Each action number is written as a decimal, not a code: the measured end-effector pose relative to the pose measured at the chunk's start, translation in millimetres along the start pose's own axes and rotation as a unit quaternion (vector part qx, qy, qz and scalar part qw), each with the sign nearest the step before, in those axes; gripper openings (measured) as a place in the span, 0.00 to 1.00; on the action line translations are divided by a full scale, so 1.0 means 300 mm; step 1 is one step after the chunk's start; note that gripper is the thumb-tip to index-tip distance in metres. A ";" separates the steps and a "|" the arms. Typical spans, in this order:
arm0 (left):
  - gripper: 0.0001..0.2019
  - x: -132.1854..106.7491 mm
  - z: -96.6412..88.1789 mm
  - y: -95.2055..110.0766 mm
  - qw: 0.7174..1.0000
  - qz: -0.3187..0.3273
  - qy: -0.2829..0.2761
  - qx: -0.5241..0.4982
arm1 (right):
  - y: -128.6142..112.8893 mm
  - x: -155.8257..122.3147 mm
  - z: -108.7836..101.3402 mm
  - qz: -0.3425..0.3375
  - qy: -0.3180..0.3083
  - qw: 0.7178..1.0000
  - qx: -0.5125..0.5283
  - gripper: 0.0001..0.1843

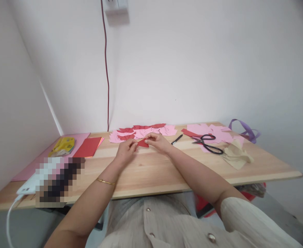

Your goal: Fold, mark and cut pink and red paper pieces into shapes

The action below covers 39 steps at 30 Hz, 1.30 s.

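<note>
Between my two hands is a small folded piece of red paper (143,143), held just above the wooden table. My left hand (125,150) pinches its left end, with fingers closed. At the other end my right hand (157,141) grips it between thumb and fingers. Right behind the hands lie pink and red paper cut-outs (141,132) in an overlapping row. A black pen (177,139) rests a little to the right of my right hand. Farther right, black-handled scissors (208,144) lie with their handles spread.
Pink paper scraps (220,133) and a beige crumpled sheet (237,154) cover the right side. A purple ribbon (244,129) hangs past the edge. To the left are stacked red sheets (87,147), a yellow packet (63,146) and a white power bank (29,184) with a cable.
</note>
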State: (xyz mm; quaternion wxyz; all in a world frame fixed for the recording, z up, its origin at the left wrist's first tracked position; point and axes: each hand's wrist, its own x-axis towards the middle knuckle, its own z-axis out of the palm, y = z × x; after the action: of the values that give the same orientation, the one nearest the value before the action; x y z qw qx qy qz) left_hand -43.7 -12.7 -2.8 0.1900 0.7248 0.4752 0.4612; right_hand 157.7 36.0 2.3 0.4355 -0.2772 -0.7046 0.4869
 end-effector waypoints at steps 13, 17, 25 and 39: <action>0.10 -0.001 -0.011 0.030 0.993 0.060 -0.023 0.101 | -0.005 0.003 -0.022 -0.007 -0.008 0.999 -0.053 0.14; 0.10 -0.001 -0.012 0.032 0.991 0.064 -0.028 0.117 | -0.009 0.002 -0.023 -0.009 -0.011 0.997 -0.077 0.13; 0.10 0.003 -0.018 0.027 0.989 0.077 -0.024 0.124 | -0.017 0.005 -0.026 -0.015 0.002 0.994 -0.109 0.10; 0.10 0.003 -0.017 0.017 0.985 0.089 -0.029 0.143 | -0.023 0.003 -0.029 -0.019 -0.008 0.992 -0.122 0.09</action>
State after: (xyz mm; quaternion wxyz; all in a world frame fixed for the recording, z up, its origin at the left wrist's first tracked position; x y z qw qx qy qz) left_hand -45.4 -15.1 3.8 0.0558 0.7969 0.4641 0.3827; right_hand 165.3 38.1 10.3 0.4021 -0.3107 -0.7672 0.3914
